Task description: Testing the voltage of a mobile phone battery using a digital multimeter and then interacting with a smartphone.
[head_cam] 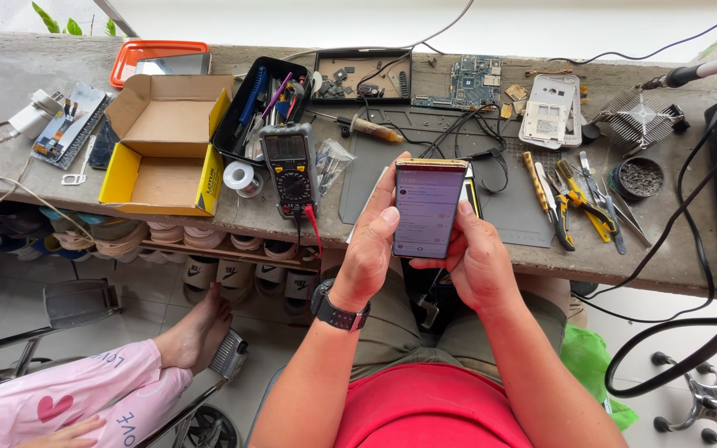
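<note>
A smartphone (426,207) with a lit screen is held upright in front of me, above the front edge of the workbench. My left hand (368,253) grips its left side, thumb resting on the screen's left edge, a black watch on the wrist. My right hand (475,257) cups the phone's right side and lower end, thumb against the right edge. Behind the phone lies a grey work mat (508,207) with black cables.
On the concrete bench: an open yellow cardboard box (163,145), a multimeter (290,166), a black tool tray (251,108), a circuit board (475,81), pliers and tweezers (578,203), an orange tray (155,58). Another person's foot (201,328) and pink-clothed leg rest at lower left.
</note>
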